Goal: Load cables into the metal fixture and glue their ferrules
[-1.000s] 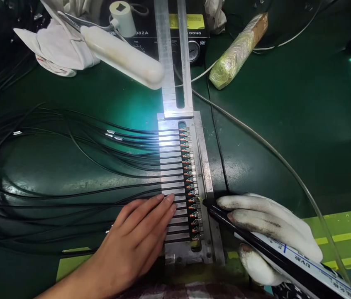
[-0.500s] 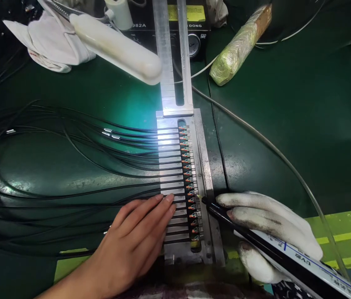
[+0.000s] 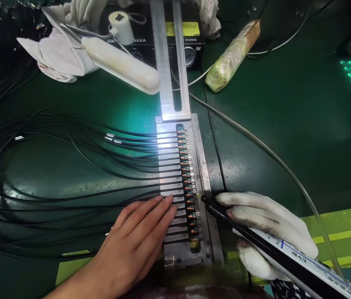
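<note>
1. Right hand [image 3: 273, 220], white-gloved, grips a black-and-white tube [image 3: 269, 255] marked "UV", tip over the metal plate [image 3: 175, 252].
2. Left hand [image 3: 135, 234], bare, lies flat across black cables [image 3: 169, 176].
3. Black box [image 3: 147, 49] reads "982A", "DONG".

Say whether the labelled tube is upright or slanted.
Slanted: in the gloved right hand, the labelled tube runs diagonally, its tip at the fixture.

The black box [image 3: 149, 50] reads "982A" and "DONG"; the held tube [image 3: 287, 259], "UV".

Left hand [image 3: 142, 241] over black cables [image 3: 144, 178], right hand [image 3: 271, 224] round probable pen [image 3: 256, 244]
</note>
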The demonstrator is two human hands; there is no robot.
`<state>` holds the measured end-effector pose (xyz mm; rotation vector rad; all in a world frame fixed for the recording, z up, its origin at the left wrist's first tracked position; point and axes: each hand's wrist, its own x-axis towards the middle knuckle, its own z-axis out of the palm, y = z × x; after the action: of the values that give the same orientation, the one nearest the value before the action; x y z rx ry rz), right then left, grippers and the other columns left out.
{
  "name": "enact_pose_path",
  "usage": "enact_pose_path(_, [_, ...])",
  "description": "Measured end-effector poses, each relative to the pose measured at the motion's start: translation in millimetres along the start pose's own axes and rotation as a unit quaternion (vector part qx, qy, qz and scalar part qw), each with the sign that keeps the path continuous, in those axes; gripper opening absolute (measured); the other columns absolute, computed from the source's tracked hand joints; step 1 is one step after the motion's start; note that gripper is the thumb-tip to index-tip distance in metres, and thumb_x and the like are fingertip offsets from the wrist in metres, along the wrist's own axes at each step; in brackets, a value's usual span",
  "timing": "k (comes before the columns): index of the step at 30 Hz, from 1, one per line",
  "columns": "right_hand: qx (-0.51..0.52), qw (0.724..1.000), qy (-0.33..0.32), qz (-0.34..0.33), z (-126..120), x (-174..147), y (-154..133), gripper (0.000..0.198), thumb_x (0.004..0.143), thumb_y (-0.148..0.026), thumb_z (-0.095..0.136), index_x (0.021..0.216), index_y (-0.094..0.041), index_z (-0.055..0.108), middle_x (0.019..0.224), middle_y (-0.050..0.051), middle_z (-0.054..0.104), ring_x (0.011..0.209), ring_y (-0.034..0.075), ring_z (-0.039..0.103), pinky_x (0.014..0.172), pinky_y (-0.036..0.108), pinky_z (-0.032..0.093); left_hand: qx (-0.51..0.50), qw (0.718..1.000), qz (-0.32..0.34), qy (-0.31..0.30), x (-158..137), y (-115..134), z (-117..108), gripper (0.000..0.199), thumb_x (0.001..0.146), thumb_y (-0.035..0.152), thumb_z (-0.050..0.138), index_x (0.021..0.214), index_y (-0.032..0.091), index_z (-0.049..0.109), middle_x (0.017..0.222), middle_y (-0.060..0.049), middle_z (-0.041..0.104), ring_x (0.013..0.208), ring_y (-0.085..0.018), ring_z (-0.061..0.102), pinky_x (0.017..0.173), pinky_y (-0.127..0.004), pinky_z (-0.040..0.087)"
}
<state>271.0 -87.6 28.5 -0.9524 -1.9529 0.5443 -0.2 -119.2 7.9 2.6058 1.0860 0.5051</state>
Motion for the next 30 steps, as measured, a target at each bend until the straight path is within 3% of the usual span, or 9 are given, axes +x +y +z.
enact_pose_path(6, [-0.031,0.998,-0.042,0.039,-13.0,-9.3,-15.1,0.02,0.084,-0.023,0.056,0.101,-0.017,0.063,0.107,0.01,0.071,0.095,0.024,0.07,0.082,0.038,0.06,0.019,0.999,0.025,-0.01,-3.6,4.9,-5.4,0.047,0.087,0.005,0.056,0.133,0.007,0.05,0.14,-0.014,0.052,0.134,-0.027,0.042,0.11,-0.042,0.032])
enact_pose_path(9, [-0.039,0.999,-0.028,0.018,-6.4,-10.2,-16.4,0.017,0.08,-0.021,0.058,0.094,-0.016,0.065,0.1,0.008,0.073,0.089,0.022,0.072,0.076,0.035,0.06,0.035,0.998,0.034,-0.027,-6.6,6.8,-3.0,0.042,0.091,0.012,0.054,0.133,0.008,0.051,0.141,-0.011,0.053,0.135,-0.027,0.04,0.113,-0.041,0.027])
enact_pose_path(14, [-0.073,0.997,-0.024,0.008,4.2,-4.9,-14.6,0.015,0.081,-0.024,0.057,0.09,-0.015,0.064,0.096,0.009,0.074,0.086,0.02,0.072,0.076,0.032,0.059,0.048,0.999,0.019,-0.004,-7.7,10.1,4.3,0.046,0.09,0.019,0.057,0.135,0.01,0.049,0.14,-0.009,0.055,0.134,-0.024,0.042,0.116,-0.04,0.025])
enact_pose_path(30, [-0.046,0.999,-0.023,0.014,4.9,-6.5,-10.6,0.016,0.082,-0.025,0.057,0.091,-0.015,0.065,0.097,0.01,0.073,0.088,0.02,0.072,0.076,0.033,0.059,0.028,0.999,0.01,0.013,-7.2,8.6,8.2,0.049,0.087,0.019,0.063,0.133,0.008,0.051,0.137,-0.009,0.057,0.13,-0.022,0.046,0.116,-0.042,0.025])
